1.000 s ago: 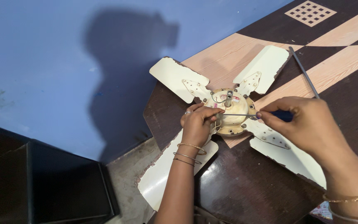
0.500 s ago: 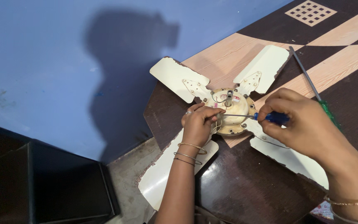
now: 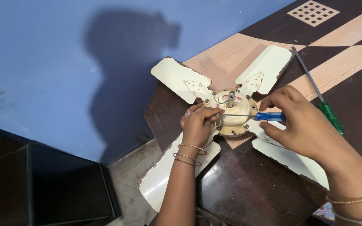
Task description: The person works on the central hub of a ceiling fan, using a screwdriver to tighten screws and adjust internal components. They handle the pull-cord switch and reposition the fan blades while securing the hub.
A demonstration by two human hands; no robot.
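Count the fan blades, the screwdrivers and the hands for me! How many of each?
Fan blades: 4
Screwdrivers (blue-handled, green-handled): 2
Hands (left hand, right hand): 2
Total: 8

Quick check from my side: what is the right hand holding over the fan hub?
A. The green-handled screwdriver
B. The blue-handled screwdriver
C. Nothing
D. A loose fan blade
B: the right hand grips the blue-handled screwdriver, its shaft reaching across the fan hub; the green-handled screwdriver lies untouched on the table.
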